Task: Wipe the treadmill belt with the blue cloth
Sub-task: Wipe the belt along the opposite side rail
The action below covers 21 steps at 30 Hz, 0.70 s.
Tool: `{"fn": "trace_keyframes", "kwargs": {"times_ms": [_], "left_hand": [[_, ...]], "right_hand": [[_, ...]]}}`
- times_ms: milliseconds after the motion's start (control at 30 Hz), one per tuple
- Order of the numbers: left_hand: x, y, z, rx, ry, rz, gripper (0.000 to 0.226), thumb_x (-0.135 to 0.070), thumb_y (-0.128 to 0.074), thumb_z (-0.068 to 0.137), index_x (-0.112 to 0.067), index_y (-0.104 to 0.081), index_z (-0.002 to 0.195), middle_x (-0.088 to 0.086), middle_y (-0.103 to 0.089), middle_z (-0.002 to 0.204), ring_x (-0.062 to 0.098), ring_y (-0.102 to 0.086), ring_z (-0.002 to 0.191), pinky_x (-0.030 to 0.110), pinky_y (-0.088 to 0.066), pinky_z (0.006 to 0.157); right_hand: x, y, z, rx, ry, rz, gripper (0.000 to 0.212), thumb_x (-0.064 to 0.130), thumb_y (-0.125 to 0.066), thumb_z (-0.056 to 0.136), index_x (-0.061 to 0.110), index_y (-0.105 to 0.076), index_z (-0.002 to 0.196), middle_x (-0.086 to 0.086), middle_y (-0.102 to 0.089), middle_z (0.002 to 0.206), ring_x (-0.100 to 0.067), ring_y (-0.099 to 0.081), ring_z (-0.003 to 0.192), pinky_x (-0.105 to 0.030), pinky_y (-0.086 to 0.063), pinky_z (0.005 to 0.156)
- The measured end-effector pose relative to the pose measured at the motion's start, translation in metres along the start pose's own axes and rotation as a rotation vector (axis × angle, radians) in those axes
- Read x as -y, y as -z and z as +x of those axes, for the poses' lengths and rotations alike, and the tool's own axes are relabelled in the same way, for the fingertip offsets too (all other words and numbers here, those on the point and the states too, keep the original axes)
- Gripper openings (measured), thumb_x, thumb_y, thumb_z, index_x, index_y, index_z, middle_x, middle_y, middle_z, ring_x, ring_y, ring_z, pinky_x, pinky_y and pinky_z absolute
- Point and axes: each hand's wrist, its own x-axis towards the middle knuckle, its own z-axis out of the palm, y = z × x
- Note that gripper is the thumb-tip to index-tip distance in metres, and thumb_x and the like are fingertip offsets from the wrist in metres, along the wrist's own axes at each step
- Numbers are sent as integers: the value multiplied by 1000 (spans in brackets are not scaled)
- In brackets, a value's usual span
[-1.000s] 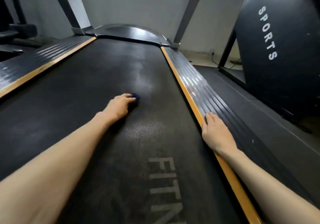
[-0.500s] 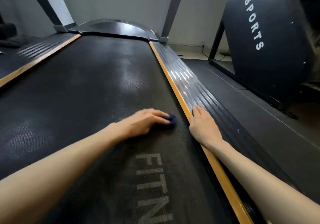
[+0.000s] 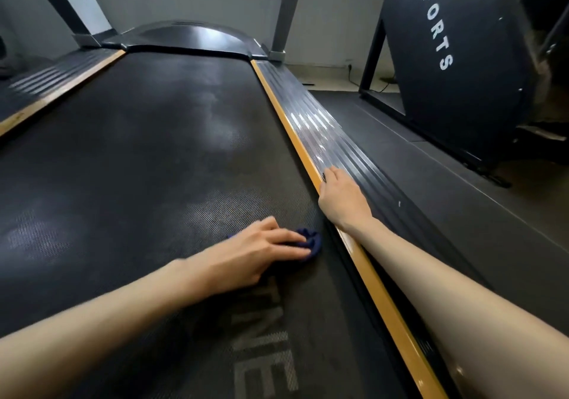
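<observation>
Head view shows, nearest, grey letters (image 3: 264, 355) printed on the belt (image 3: 138, 158); only a part is readable, something like "NE", and the left arm covers the rest. Just beyond them the left hand (image 3: 246, 257) lies palm down with the fingers bent over the cloth (image 3: 309, 243) and presses it on the belt, close to the belt's right edge. The cloth is dark blue, crumpled, and only its end shows past the fingertips. The right hand (image 3: 343, 200) rests flat on the rail (image 3: 335, 140), fingers together and holding nothing, beside the orange strip (image 3: 295, 140). The belt is black, with a fine woven texture and pale dull patches farther up. Far right, a dark panel (image 3: 455, 53) carries the white word "SPORTS".
</observation>
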Motion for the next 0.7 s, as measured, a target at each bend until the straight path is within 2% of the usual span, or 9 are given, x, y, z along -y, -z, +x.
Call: {"fn": "trace_keyframes", "kwargs": {"times_ms": [67, 167, 233, 333, 367, 433, 533, 600, 700], "left_hand": [[34, 1, 11, -113, 224, 132, 49, -5, -53, 83, -28, -57, 127, 0, -55, 132, 22, -48, 97, 34, -42, 87], [69, -1, 26, -193, 715, 128, 49, -1, -48, 88, -30, -57, 126, -4, -52, 135, 24, -42, 98, 35, -38, 90], [56, -2, 26, -223, 678, 36, 48, 2, -43, 87, -26, -61, 122, -5, -54, 134, 16, -37, 90, 22, -32, 86], [-4, 4, 13, -190, 356, -122, 52, -2, -41, 74, -20, -67, 115, -2, -60, 125, -13, -34, 85, 3, -22, 80], [-27, 3, 6, -146, 288, -176, 51, -4, -43, 72, -21, -67, 115, -4, -60, 125, -15, -34, 86, 1, -21, 81], [-53, 0, -6, -89, 189, -191, 47, -12, -45, 75, -25, -66, 115, -9, -60, 125, 0, -38, 81, 1, -23, 79], [-33, 2, -7, -84, 81, -1, 40, -16, -53, 76, -25, -68, 111, -5, -64, 120, 12, -40, 72, 9, -26, 72], [-2, 4, 6, -160, 237, 106, 41, -6, -59, 78, -24, -68, 113, -2, -64, 120, 16, -41, 75, 14, -28, 74], [20, 0, 27, -220, 690, 48, 41, -7, -50, 87, -24, -62, 122, 2, -64, 120, 20, -37, 92, 23, -33, 85]], "right_hand": [[1, 4, -1, 36, -2, 3, 35, 19, -32, 101, 5, -44, 130, -10, -45, 134, -24, -42, 123, -34, -35, 102], [2, 6, -2, 51, -5, 26, 34, 19, -33, 101, 6, -45, 130, -9, -44, 136, -23, -43, 123, -34, -35, 102], [3, 7, -2, 34, -6, 72, 34, 19, -35, 100, 6, -47, 129, -8, -46, 134, -23, -45, 120, -34, -37, 100], [4, 12, -6, 23, 21, 139, 37, 15, -42, 98, 6, -46, 133, -7, -44, 139, -22, -43, 126, -33, -33, 105], [3, 13, -8, 29, 44, 139, 39, 13, -44, 97, 6, -46, 135, -7, -42, 141, -22, -40, 130, -32, -29, 108], [1, 13, -15, 65, 94, 88, 42, 11, -46, 96, 6, -44, 137, -7, -36, 147, -22, -32, 136, -32, -22, 113], [-4, 16, -32, 111, 129, -1, 47, 13, -47, 95, 6, -38, 140, -8, -26, 153, -24, -22, 140, -34, -16, 116], [-9, 24, -42, 140, 108, -39, 48, 16, -45, 95, 7, -36, 142, -7, -26, 153, -24, -20, 141, -37, -13, 116], [-13, 29, -56, 146, 60, 35, 44, 20, -41, 97, 10, -39, 139, -8, -41, 142, -26, -36, 132, -39, -22, 111]]}}
